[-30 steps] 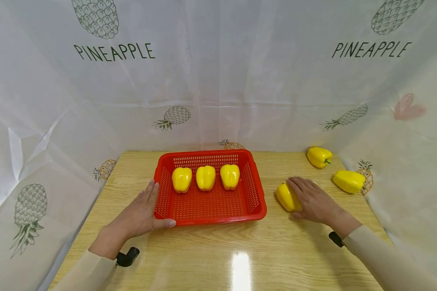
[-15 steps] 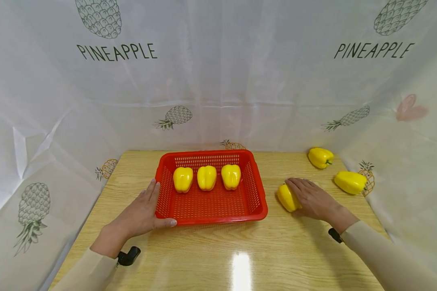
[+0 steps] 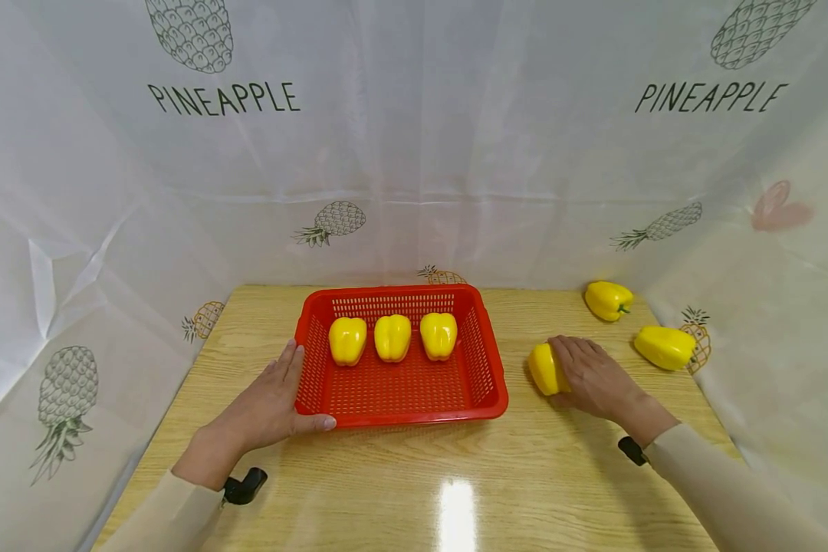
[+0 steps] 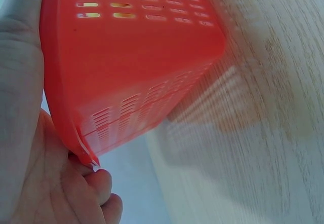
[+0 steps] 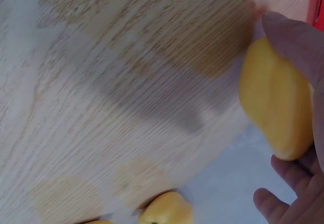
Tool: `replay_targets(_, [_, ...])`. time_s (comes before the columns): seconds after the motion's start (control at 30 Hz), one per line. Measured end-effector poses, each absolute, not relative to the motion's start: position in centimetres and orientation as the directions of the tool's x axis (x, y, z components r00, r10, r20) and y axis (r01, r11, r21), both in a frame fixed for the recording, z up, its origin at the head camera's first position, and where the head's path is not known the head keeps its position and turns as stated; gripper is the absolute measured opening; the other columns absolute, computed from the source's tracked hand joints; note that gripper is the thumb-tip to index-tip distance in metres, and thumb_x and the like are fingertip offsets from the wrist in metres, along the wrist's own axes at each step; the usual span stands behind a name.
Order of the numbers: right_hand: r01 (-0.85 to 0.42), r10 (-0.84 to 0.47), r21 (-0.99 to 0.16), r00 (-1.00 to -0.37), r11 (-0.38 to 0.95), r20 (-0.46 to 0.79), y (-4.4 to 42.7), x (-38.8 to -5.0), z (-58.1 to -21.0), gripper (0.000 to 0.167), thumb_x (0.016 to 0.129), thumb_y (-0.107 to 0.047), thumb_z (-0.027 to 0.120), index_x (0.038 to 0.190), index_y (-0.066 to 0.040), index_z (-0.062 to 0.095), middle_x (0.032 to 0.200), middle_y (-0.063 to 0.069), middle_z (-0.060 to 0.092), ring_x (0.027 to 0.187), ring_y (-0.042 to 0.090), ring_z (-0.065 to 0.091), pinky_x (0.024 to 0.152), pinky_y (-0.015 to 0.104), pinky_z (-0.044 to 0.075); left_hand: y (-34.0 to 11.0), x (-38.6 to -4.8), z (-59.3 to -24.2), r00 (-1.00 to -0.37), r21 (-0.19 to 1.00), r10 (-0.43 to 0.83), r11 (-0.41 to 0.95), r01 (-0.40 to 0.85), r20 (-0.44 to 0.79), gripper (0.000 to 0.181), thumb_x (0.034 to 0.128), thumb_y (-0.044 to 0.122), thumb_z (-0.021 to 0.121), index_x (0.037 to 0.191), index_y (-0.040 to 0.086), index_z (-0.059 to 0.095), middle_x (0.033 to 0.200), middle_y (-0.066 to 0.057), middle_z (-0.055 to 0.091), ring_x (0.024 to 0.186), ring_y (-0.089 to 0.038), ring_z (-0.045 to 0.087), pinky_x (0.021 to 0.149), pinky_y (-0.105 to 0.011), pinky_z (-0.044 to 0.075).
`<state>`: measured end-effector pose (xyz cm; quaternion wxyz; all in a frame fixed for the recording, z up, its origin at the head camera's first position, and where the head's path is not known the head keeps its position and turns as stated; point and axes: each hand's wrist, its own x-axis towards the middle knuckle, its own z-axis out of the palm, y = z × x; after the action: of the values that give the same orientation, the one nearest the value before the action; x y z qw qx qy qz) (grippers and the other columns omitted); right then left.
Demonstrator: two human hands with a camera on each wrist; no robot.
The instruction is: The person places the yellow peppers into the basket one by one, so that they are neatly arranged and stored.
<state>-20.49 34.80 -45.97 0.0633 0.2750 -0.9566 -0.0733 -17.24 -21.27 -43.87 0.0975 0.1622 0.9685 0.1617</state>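
In the head view, three yellow bell peppers stand in a row inside the red plastic basket (image 3: 400, 421), along its back half: left (image 3: 348, 341), middle (image 3: 392, 338) and right (image 3: 438, 336). My left hand (image 3: 265, 402) holds the basket's front left corner, thumb along the front rim and fingers at the left side; the left wrist view shows fingertips (image 4: 101, 183) bent at the rim. To the right of the basket, my right hand (image 3: 593, 383) grips another yellow bell pepper (image 3: 547, 370) between thumb and fingers. The right wrist view shows this bell pepper (image 5: 276, 100) from the side.
Two more yellow bell peppers lie at the table's right: one near the back corner (image 3: 607, 300), one by the right edge (image 3: 665, 347). A white sheet (image 3: 414, 153) with pineapple prints hangs around the wooden table (image 3: 359, 491).
The bell pepper in my right hand has turned slightly and shifted a little to the right and back. My left hand keeps its place on the basket.
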Motion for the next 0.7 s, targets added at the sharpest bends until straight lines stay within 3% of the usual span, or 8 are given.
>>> replay_targets(0.27, [-0.497,-0.545,0.245,-0.814,0.832,0.201,34.6,-20.7,-45.8,0.102,0.072,-0.055,0.093,0.138,0.009,0.047,0.128,0.027,0.061,0.118,0.044,0.060,0.105,0.059,0.052,-21.3,-17.1,-43.9,-0.930,0.333,0.343,0.899,0.284,-0.133,0.141,0.0781,0.088,0.065,0.164,-0.012,0.014,0.173,-0.033,0.007,0.156,-0.056,0.019,0.125,-0.068,0.025])
replay_targets(0.53, [-0.493,-0.553,0.277,-0.805,0.825,0.214,34.1,-20.8,-44.9,0.102,0.075,-0.060,0.088,0.137,0.010,0.047,0.125,0.027,0.061,0.114,0.044,0.060,0.100,0.057,0.055,-21.5,-17.0,-44.0,-0.926,0.334,0.359,0.892,0.304,-0.116,0.140,0.0790,0.086,0.066,0.163,-0.014,0.015,0.173,-0.034,0.007,0.160,-0.052,0.012,0.128,-0.067,0.016])
replay_targets(0.7, [-0.511,-0.578,0.283,-0.770,0.812,0.271,33.8,-21.2,-44.6,0.100,0.073,-0.058,0.088,0.134,0.010,0.048,0.120,0.027,0.061,0.109,0.044,0.061,0.096,0.056,0.056,-21.5,-17.1,-43.9,-0.924,0.328,0.369,0.889,0.319,-0.101,0.140,0.0786,0.087,0.066,0.162,-0.014,0.016,0.172,-0.035,0.009,0.159,-0.053,0.012,0.128,-0.067,0.017])
